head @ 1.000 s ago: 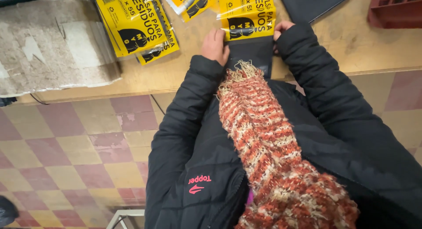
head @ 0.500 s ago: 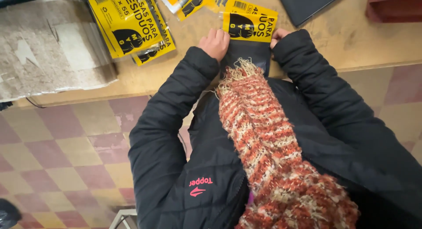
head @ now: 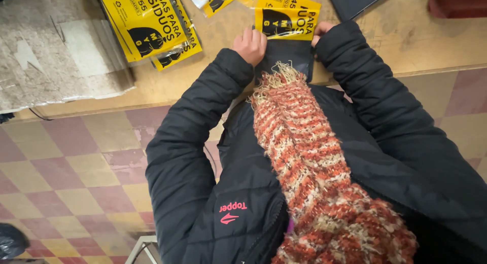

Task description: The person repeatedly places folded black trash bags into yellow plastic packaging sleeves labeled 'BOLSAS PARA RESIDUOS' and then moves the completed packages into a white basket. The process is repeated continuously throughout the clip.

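Both hands on one pack (head: 286,38) at near table (head: 406,36) edge: left hand (head: 250,43) and right hand (head: 320,31), fingers clamped on its sides. Yellow label already on top; more packs (head: 147,25) far left, seemingly finished.

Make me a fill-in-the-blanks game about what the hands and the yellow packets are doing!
1. Both hands hold one packet with a ______ label on top and a dark part below.
2. The left hand grips the packet's ______ edge; the right hand grips the other.
3. The packet lies on a ______ table.
4. A knitted orange and cream ______ hangs down the black jacket.

Missing words: yellow; left; wooden; scarf
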